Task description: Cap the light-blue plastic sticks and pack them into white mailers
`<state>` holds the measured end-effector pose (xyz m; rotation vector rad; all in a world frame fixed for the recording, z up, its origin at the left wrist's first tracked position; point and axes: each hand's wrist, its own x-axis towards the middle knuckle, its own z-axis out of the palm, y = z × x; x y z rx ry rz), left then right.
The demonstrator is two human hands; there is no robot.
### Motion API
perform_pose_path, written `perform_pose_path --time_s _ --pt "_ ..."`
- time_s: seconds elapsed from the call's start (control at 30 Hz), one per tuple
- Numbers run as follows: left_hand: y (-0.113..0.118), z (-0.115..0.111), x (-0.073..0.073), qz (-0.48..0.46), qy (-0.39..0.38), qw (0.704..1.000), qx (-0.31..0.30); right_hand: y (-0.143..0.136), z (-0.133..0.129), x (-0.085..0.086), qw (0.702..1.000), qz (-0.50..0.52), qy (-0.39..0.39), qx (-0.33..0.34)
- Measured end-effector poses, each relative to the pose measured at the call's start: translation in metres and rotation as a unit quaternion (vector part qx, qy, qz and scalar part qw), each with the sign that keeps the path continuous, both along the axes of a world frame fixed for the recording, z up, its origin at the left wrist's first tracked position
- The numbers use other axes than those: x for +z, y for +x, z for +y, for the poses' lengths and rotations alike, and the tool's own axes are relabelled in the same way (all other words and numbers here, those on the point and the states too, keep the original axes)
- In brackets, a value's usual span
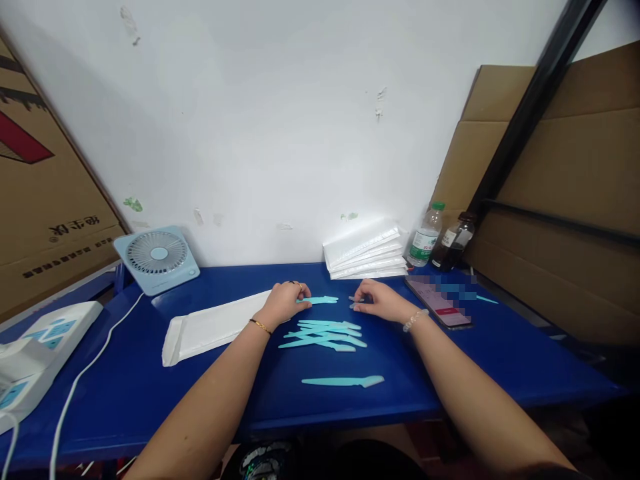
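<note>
My left hand pinches the handle end of one or more turquoise eyebrow razors, whose blade ends point right. Opposite it, my right hand is closed by thumb and fingertips on small translucent pieces that look like blade covers. A gap separates the two hands. Just below them, several turquoise eyebrow razors lie crossed in a loose pile on the blue table. Nearer the front edge, a single eyebrow razor lies by itself, its covered blade to the right.
Beside my left forearm lies a white padded envelope. More white envelopes are stacked against the wall. A blue fan and a power strip occupy the left. At right are a phone, a clear bottle and a dark bottle.
</note>
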<state>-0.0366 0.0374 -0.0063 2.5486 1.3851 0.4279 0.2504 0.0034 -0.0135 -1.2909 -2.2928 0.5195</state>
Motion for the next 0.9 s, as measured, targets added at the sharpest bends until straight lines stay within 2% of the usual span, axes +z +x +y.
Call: perform_pose_path --time_s 0.1,0.17,0.23,0.33,0.5,0.57,0.63,0.8,0.9 --pt "0.004 -0.008 0.001 -0.030 -0.040 0.997 -0.062 -0.012 -0.007 0.000 0.996 -0.021 -0.046 0.079" --pt "0.008 -0.014 0.001 -0.030 -0.074 0.991 -0.111 -0.019 -0.010 -0.001 0.992 -0.042 -0.068 0.093" --pt "0.012 -0.018 0.000 -0.021 -0.096 0.986 -0.134 -0.024 -0.010 -0.003 0.993 -0.049 -0.066 0.084" --pt "0.017 -0.018 -0.001 -0.003 -0.083 0.989 -0.122 -0.026 -0.008 -0.003 0.997 -0.041 -0.040 0.054" --pt "0.010 -0.009 0.002 0.032 0.011 0.998 -0.055 -0.010 -0.001 -0.002 1.000 -0.008 -0.022 -0.013" --pt "0.004 -0.006 0.005 0.039 0.016 0.999 -0.014 -0.002 0.001 -0.002 0.999 -0.003 -0.020 -0.045" --pt "0.001 -0.008 0.008 0.026 0.005 1.000 -0.002 0.000 0.001 -0.001 0.998 0.003 -0.009 -0.055" --pt "0.010 -0.024 0.012 0.008 -0.069 0.990 -0.119 -0.021 -0.009 0.002 0.999 0.004 -0.014 0.044" --pt "0.018 -0.031 0.010 0.024 -0.101 0.986 -0.133 -0.038 -0.013 0.002 0.996 -0.026 -0.019 0.084"
